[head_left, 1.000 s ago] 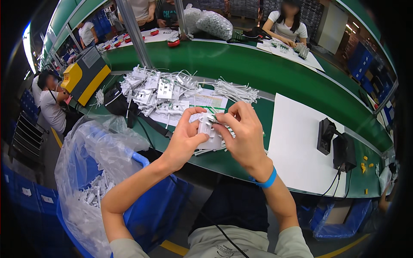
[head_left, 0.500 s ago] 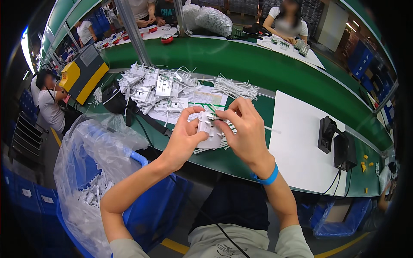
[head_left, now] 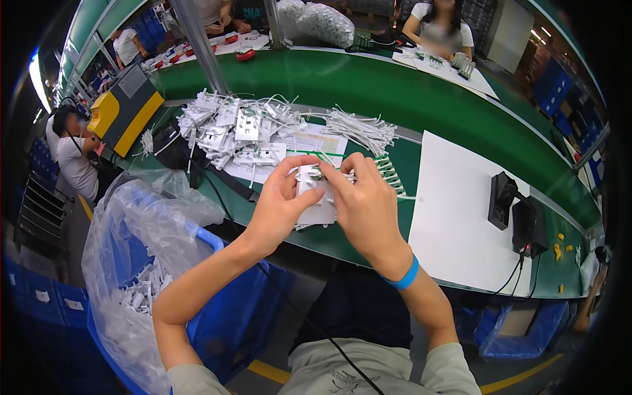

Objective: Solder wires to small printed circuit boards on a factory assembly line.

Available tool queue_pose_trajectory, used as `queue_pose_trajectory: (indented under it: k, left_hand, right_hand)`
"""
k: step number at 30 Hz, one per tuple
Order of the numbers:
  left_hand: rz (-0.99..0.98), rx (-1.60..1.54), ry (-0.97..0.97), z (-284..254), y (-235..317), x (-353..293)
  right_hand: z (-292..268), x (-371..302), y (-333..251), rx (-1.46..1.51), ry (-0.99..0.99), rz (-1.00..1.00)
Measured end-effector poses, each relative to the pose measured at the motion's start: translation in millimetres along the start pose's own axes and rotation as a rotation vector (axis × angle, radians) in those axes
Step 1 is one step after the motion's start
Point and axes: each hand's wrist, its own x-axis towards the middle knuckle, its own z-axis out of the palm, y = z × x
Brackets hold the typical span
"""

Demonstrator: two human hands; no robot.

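Note:
A white moulded plastic housing (head_left: 316,212) is held up over the near edge of the green bench. Around its left side my left hand (head_left: 280,201) is closed, with the thumb across its face. My right hand (head_left: 368,209) closes on its upper right part, index fingertip pressed at the top edge; the right thumb is mostly hidden. A thin white wire (head_left: 324,157) sticks up by the fingertips. Just beyond my right hand lies a row of white wires with green parts (head_left: 390,172). What sits under the right fingertips cannot be made out.
A heap of white housings with wires (head_left: 240,128) and a wire bundle (head_left: 359,128) lie behind my hands. A bag-lined blue bin (head_left: 214,242) stands at left. At right, a black device (head_left: 526,227) stands by a white sheet (head_left: 454,217). Co-workers sit beyond.
My right hand has moved slightly left and flattened over the housing, its index finger now at the top edge. The row of wires behind it shows more. My left hand keeps its hold.

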Motion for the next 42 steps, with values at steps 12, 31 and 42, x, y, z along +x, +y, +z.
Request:
queue_pose_trajectory:
  k: [12,31,42]
  left_hand:
    - [0.345,0.229,0.155,-10.8,-10.5,17.4]
    - [0.099,0.39,-0.189,13.6,-4.5,37.3]
    - [-0.023,1.005,-0.837,160.3,-61.3,142.4]
  right_hand:
    - [7.3,-0.6,-13.1,0.146,0.002,0.031]
    - [-24.0,-28.0,58.2,0.56,-0.227,0.256]
    - [-101.7,-133.5,126.7,0.742,-0.202,0.913]
